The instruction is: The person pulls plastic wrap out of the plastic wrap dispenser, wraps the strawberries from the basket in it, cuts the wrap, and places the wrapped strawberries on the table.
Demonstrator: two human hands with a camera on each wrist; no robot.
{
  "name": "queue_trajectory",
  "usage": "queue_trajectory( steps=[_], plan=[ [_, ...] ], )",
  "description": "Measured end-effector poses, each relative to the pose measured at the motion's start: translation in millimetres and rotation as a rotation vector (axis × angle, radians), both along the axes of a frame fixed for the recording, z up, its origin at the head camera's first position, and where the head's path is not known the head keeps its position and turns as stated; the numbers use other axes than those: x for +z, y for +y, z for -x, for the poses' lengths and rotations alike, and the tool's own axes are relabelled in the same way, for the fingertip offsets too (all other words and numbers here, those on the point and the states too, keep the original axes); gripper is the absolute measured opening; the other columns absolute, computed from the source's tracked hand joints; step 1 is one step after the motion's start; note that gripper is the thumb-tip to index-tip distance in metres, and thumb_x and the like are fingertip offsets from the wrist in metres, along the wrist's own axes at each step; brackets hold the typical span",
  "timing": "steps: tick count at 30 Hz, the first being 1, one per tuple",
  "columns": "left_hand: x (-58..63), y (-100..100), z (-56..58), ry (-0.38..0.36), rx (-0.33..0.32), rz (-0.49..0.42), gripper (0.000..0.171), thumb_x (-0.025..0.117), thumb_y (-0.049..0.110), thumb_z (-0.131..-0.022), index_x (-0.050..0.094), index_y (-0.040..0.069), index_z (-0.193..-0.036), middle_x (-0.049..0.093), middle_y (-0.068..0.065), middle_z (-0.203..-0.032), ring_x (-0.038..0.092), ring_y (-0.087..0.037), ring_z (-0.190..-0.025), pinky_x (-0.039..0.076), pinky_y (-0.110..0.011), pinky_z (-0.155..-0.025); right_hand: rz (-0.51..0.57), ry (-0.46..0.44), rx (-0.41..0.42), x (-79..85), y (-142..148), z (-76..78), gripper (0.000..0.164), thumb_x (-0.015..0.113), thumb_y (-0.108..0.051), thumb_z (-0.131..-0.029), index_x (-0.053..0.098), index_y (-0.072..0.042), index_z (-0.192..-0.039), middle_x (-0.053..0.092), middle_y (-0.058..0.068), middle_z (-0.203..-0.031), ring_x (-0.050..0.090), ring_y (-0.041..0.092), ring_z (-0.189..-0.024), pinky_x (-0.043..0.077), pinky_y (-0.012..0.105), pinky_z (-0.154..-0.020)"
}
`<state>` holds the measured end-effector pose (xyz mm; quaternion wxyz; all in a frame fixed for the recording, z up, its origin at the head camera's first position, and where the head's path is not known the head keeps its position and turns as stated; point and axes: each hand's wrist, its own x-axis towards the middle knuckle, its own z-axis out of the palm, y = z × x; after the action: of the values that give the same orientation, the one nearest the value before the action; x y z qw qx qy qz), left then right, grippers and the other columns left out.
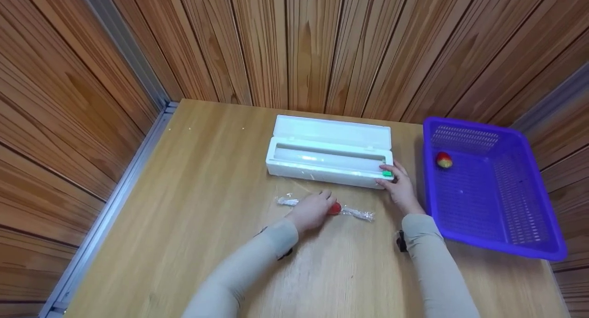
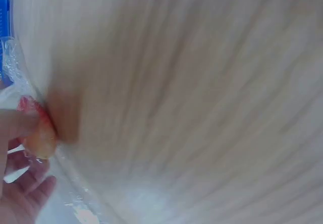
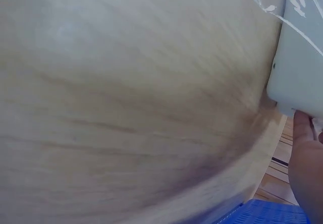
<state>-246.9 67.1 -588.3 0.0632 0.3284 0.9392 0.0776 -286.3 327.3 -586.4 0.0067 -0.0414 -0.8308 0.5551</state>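
Over the table, my left hand (image 1: 310, 211) holds a small red-and-yellow fruit (image 1: 335, 209) between thumb and fingers. Clear cling film (image 1: 361, 213) is wrapped about the fruit and bunched into a thin strand on either side of it. Behind it stands a long white cling film box (image 1: 322, 175), its lid (image 1: 333, 130) raised and a film roll (image 1: 322, 157) inside. My right hand (image 1: 401, 189) grips the box's right end, fingers by the green slider (image 1: 387, 173). In the left wrist view the wrapped fruit (image 2: 40, 138) shows at the left edge, partly hidden by the thumb.
To the right stands a purple basket (image 1: 497, 249) with one red-and-yellow fruit (image 1: 444, 160) in it. Wood-panelled walls (image 1: 313, 46) enclose the table (image 1: 207, 193) at the back and sides. A metal rail (image 1: 106, 207) runs along the left edge.
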Motion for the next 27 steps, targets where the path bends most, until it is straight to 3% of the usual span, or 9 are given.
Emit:
queue_trajectory(
  steps=[3, 5, 8, 11, 12, 17, 19, 22, 27],
  plan=[
    [5.1, 7, 6.5, 0.069, -0.023, 0.061, 0.037, 0.051, 0.030, -0.084, 0.049, 0.015, -0.118, 0.049, -0.002, -0.115, 0.047, -0.019, -0.108, 0.040, -0.035, -0.095, -0.005, 0.009, -0.009, 0.2, 0, -1.1, 0.045, 0.066, -0.015, -0.075, 0.052, -0.005, -0.117, 0.016, 0.011, -0.146, 0.016, 0.028, -0.134, 0.023, 0.035, -0.108],
    [9.7, 14, 13.0, 0.132, -0.031, 0.052, 0.033, 0.053, 0.030, -0.080, 0.053, 0.014, -0.108, 0.051, -0.002, -0.109, 0.047, -0.019, -0.104, 0.041, -0.034, -0.092, -0.002, 0.018, -0.014, -0.1, 0, -1.6, 0.045, 0.066, -0.014, -0.075, 0.052, -0.004, -0.117, 0.018, 0.010, -0.146, 0.018, 0.027, -0.134, 0.032, 0.023, -0.102],
    [19.1, 27, 22.6, 0.185, -0.021, -0.018, 0.020, 0.050, 0.028, -0.082, 0.056, 0.015, -0.096, 0.055, 0.000, -0.102, 0.050, -0.017, -0.098, 0.043, -0.032, -0.088, 0.010, 0.023, -0.013, -0.6, 0, -2.2, 0.045, 0.066, -0.014, -0.076, 0.052, -0.004, -0.118, 0.018, 0.011, -0.146, 0.018, 0.027, -0.134, 0.037, 0.006, -0.087],
    [29.9, 44, 31.5, 0.185, -0.016, -0.102, 0.014, 0.048, 0.024, -0.085, 0.057, 0.016, -0.092, 0.057, 0.003, -0.096, 0.052, -0.014, -0.091, 0.045, -0.028, -0.082, 0.030, 0.017, -0.013, -1.9, -1, -3.1, 0.045, 0.065, -0.015, -0.076, 0.051, -0.004, -0.118, 0.017, 0.010, -0.146, 0.019, 0.026, -0.133, 0.038, 0.000, -0.077],
    [33.0, 49, 34.1, 0.182, -0.014, -0.129, 0.013, 0.048, 0.024, -0.085, 0.058, 0.017, -0.091, 0.057, 0.004, -0.093, 0.052, -0.013, -0.088, 0.046, -0.026, -0.080, 0.037, 0.012, -0.013, -2.4, -1, -3.3, 0.045, 0.064, -0.016, -0.077, 0.051, -0.005, -0.119, 0.016, 0.010, -0.147, 0.019, 0.026, -0.133, 0.039, 0.001, -0.076],
    [42.5, 75, 46.4, 0.117, 0.021, -0.243, 0.014, 0.049, 0.024, -0.087, 0.061, 0.019, -0.092, 0.058, 0.007, -0.089, 0.052, -0.009, -0.084, 0.046, -0.021, -0.074, 0.012, -0.017, -0.030, -4.2, -1, -3.8, 0.046, 0.063, -0.022, -0.078, 0.051, -0.009, -0.120, 0.016, 0.007, -0.147, 0.018, 0.024, -0.134, 0.038, 0.020, -0.096],
    [43.2, 85, 50.5, 0.099, 0.044, -0.277, 0.015, 0.050, 0.025, -0.087, 0.063, 0.019, -0.093, 0.059, 0.008, -0.089, 0.053, -0.008, -0.085, 0.046, -0.021, -0.075, 0.005, -0.013, -0.043, -5.4, -1, -3.0, 0.045, 0.063, -0.021, -0.078, 0.052, -0.010, -0.120, 0.017, 0.006, -0.147, 0.019, 0.022, -0.134, 0.035, 0.026, -0.100],
    [41.4, 97, 55.2, 0.089, 0.086, -0.318, 0.016, 0.051, 0.027, -0.087, 0.064, 0.020, -0.094, 0.060, 0.009, -0.089, 0.055, -0.008, -0.085, 0.047, -0.022, -0.075, 0.007, 0.001, -0.055, -7.4, -2, -1.6, 0.042, 0.062, -0.016, -0.079, 0.053, -0.009, -0.119, 0.020, 0.006, -0.146, 0.020, 0.021, -0.134, 0.035, 0.025, -0.099],
    [37.3, 116, 58.2, 0.055, 0.175, -0.337, 0.018, 0.051, 0.032, -0.086, 0.063, 0.024, -0.097, 0.060, 0.010, -0.090, 0.055, -0.008, -0.085, 0.045, -0.025, -0.076, 0.045, -0.006, -0.075, -7.0, -2, -2.0, 0.040, 0.060, -0.010, -0.081, 0.052, -0.006, -0.120, 0.019, 0.008, -0.146, 0.017, 0.025, -0.135, 0.029, 0.035, -0.105]
  ],
)
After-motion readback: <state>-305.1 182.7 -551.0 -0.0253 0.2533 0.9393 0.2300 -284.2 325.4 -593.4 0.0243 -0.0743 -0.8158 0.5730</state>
